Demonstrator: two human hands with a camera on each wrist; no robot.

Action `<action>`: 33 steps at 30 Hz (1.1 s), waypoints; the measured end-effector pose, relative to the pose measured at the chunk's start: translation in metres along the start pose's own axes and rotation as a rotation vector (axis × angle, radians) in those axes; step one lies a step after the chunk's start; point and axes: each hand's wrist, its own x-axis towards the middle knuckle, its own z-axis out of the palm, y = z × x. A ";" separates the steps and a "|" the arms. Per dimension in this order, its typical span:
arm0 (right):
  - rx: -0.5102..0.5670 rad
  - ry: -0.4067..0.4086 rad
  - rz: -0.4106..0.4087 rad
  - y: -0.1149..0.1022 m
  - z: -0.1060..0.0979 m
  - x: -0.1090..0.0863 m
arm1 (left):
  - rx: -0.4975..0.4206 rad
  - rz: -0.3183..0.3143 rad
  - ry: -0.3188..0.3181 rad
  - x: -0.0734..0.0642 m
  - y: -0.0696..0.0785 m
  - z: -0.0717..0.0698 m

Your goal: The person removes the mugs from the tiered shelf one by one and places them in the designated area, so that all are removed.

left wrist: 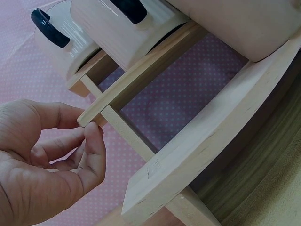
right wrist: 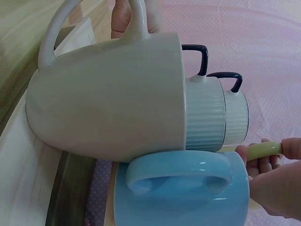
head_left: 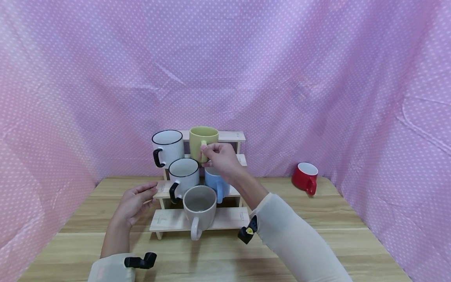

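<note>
My right hand [head_left: 223, 160] grips the handle of a yellow-green mug [head_left: 197, 141] at the upper part of a stepped wooden stand [head_left: 172, 220]. Whether that mug's base touches a board is hidden. With thumb and index finger, my left hand [left wrist: 44, 160] pinches the left end of one board [left wrist: 136, 77] of the stand. Two white mugs with black rims and handles, an upper one [head_left: 172, 150] and a lower one [head_left: 186, 178], stand at the left. A light blue mug [head_left: 212, 180] sits below my right hand, and a grey mug [head_left: 202, 215] stands on the lowest board.
A red mug [head_left: 303, 178] with a white inside lies apart on the wooden table [head_left: 282, 250], right of the stand, with its handle toward the front. A pink dotted cloth [head_left: 225, 70] hangs behind the table and along its sides.
</note>
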 end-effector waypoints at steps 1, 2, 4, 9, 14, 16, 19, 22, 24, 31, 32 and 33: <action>0.009 0.008 -0.013 0.000 0.000 0.000 | 0.007 0.000 0.001 0.000 0.000 0.000; 0.017 0.012 -0.026 -0.001 0.000 -0.001 | 0.013 -0.001 0.004 0.000 0.000 0.000; 0.020 0.015 -0.053 -0.003 0.000 -0.002 | 0.021 -0.002 0.007 0.000 -0.001 -0.001; 0.008 0.022 -0.106 -0.011 -0.004 -0.005 | 0.021 -0.002 0.006 0.001 0.000 -0.001; 0.003 0.042 -0.168 -0.016 -0.013 -0.007 | 0.024 -0.004 0.007 0.001 0.000 0.000; -0.003 0.052 -0.193 -0.018 -0.018 -0.008 | 0.018 -0.004 0.006 0.001 0.000 0.000; -0.009 0.070 -0.201 -0.022 -0.026 -0.009 | 0.003 -0.003 0.002 0.001 -0.001 0.000; -0.022 0.082 -0.187 -0.025 -0.034 -0.011 | -0.011 0.000 -0.004 0.001 -0.001 0.000; -0.023 0.088 -0.183 -0.027 -0.040 -0.012 | -0.014 -0.001 -0.004 0.001 -0.001 -0.001; -0.058 0.121 -0.198 -0.030 -0.064 -0.016 | 0.000 0.000 0.004 0.001 -0.001 -0.001; -0.066 0.129 -0.201 -0.030 -0.067 -0.017 | 0.004 0.002 0.000 0.001 -0.001 0.000; -0.069 0.135 -0.206 -0.030 -0.071 -0.017 | 0.003 0.004 -0.002 0.001 -0.001 0.000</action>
